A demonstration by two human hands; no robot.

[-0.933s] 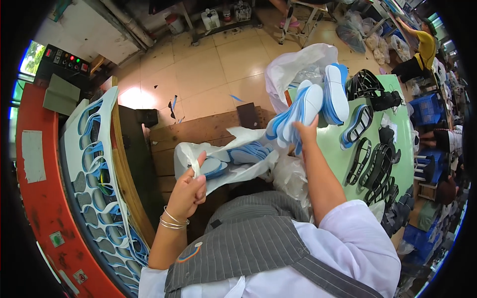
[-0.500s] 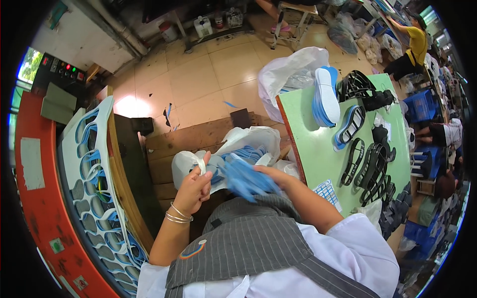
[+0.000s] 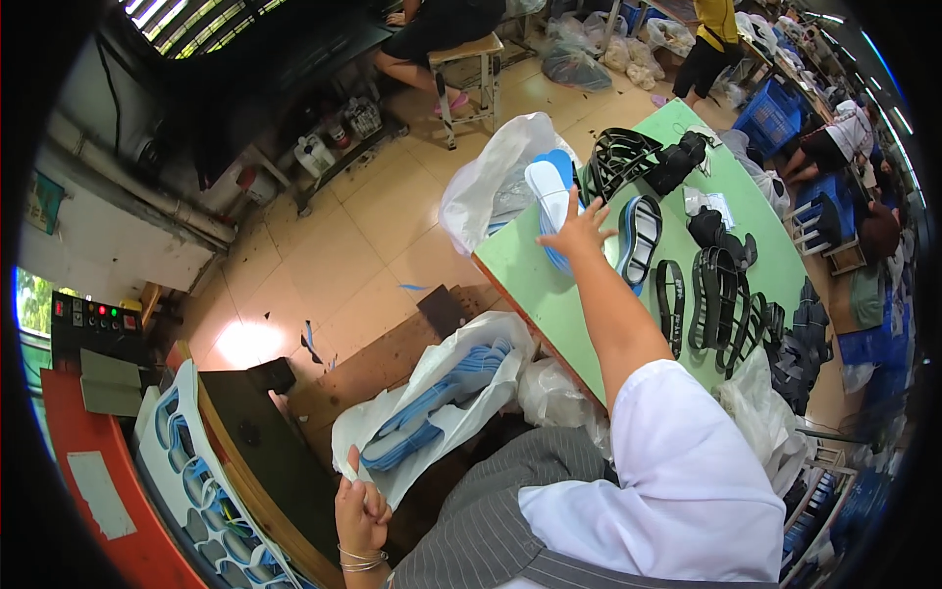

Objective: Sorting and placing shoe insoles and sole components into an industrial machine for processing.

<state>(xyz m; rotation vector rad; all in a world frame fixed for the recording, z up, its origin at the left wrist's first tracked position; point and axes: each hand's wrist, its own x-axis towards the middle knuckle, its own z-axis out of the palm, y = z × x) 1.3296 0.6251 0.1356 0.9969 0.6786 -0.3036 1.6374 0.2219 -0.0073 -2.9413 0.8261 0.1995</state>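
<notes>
Right fingers (image 3: 573, 206) wide open, empty, over stacked soles (image 3: 548, 183); left fingers (image 3: 372, 502) tight on white bag (image 3: 359, 429)

Exposure OK mid-frame, mixed light. Daylight through dark slatted window (image 3: 211, 22), upper left; pale window strip (image 3: 31, 294) at far left washed out. White tube lights (image 3: 902, 119) at upper right. Hard white glare on glossy beige tiled floor (image 3: 253, 342), left of centre. Pale green flat worktop (image 3: 538, 294) evenly lit; white fabric sleeve (image 3: 677, 466) bright. Upper left dim, detail lost in black shadow. Heavy fisheye: black corners, orange-red metal machine panel (image 3: 83, 447) bowed at lower left, blue fringing at side rims. Far right soft, smeary.
</notes>
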